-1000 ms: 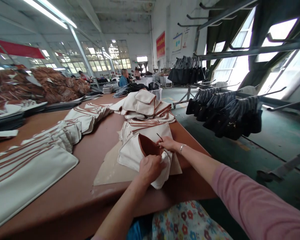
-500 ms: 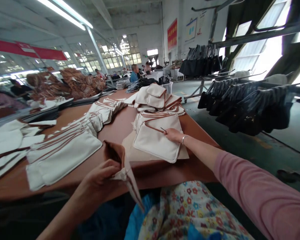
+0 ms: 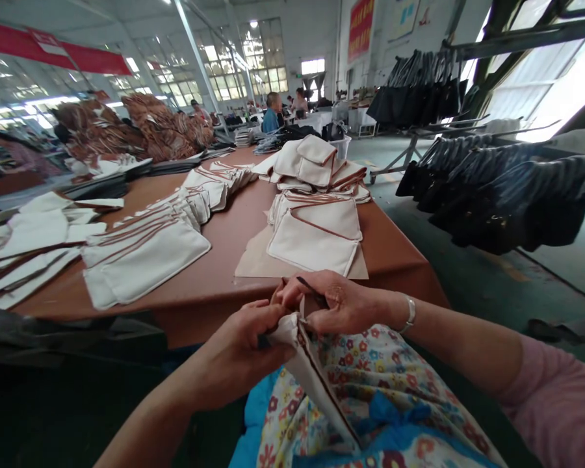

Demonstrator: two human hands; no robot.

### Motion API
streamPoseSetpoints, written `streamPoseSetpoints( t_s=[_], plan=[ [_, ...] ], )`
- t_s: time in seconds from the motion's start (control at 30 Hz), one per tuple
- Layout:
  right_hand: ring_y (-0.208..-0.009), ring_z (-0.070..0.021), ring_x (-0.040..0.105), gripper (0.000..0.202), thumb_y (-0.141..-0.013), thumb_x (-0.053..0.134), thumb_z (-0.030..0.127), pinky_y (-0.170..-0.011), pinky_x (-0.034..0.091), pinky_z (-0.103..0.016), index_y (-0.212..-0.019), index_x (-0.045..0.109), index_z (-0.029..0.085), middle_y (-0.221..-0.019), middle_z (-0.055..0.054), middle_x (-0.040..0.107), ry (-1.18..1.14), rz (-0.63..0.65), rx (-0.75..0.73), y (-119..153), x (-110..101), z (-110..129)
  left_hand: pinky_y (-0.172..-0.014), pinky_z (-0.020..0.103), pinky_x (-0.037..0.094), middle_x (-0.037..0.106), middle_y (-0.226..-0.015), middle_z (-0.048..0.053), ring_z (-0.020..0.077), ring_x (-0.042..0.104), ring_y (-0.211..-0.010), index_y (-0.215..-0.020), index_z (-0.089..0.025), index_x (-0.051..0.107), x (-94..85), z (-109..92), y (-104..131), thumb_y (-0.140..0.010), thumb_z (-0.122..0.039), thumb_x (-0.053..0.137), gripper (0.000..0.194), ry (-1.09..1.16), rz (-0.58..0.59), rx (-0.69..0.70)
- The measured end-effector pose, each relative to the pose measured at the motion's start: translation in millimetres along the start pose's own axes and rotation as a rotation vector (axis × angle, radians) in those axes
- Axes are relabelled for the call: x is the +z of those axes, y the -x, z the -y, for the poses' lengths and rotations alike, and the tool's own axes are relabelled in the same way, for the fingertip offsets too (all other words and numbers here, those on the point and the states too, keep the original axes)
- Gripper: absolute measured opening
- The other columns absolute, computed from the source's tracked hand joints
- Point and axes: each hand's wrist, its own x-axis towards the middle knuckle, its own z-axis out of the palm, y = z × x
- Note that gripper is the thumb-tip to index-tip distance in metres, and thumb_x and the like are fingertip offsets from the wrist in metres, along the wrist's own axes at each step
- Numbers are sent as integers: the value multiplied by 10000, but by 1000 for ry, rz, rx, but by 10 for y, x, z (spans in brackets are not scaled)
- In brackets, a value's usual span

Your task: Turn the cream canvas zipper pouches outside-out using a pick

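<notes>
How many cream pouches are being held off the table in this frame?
1 cream pouch, between the left hand and the right hand, over the flowered apron. A second behind it could be hidden.

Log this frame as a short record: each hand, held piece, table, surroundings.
left hand: grips white piece
right hand: at the same piece's upper end, with a dark thin tool
held piece: white, brown-edged, over floral apron
table: brown-covered, bearing white pieces in a fanned row and a stack
right side: black bags on a rack
</notes>
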Motion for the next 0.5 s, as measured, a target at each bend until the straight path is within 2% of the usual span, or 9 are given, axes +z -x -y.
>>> streamPoseSetpoints(
  t_s=[0.1, 0.17, 0.27, 0.33, 0.5],
  plan=[
    [-703, -97, 506, 203, -798, 634, 181, -663, 446, -219, -976, 583, 99, -842, -14, 586, -101, 33, 155, 69, -26, -30, -697, 208, 438, 573, -837, -12, 135, 504, -770, -874, -149, 630, 15, 22, -33, -842, -210, 620, 70, 131, 108, -45],
    [-653, -82, 465, 198, -816, 657, 237, -600, 404, -199, -933, 571, 101, -788, 5, 558, -173, 60, 211, 114, -62, -46, -706, 215, 428, 576, -863, -8, 140, 505, -788, -945, -152, 610, 11, 70, -61, -826, -241, 668, 160, 231, 125, -62],
    [-670, -84, 467, 166, -812, 661, 208, -611, 395, -198, -905, 578, 99, -785, 3, 558, -180, 46, 219, 171, -129, -55, -692, 223, 416, 592, -901, 13, 145, 519, -793, -1014, -154, 580, 8, 144, -118, -808, -347, 722, 316, 447, 174, -79],
    [-696, -88, 472, 133, -815, 648, 180, -634, 398, -201, -902, 588, 99, -806, -5, 567, -128, 5, 207, 201, -172, -47, -683, 221, 404, 603, -904, 25, 139, 521, -783, -1009, -147, 584, 22, 168, -170, -821, -391, 719, 337, 548, 186, -119],
    [-661, -79, 435, 72, -808, 602, 114, -598, 363, -191, -879, 612, 102, -753, 15, 542, -21, -31, 212, 243, -220, -2, -655, 209, 363, 616, -840, 27, 121, 508, -748, -914, -119, 645, 93, 149, -290, -845, -414, 707, 309, 541, 171, -218]
  ],
)
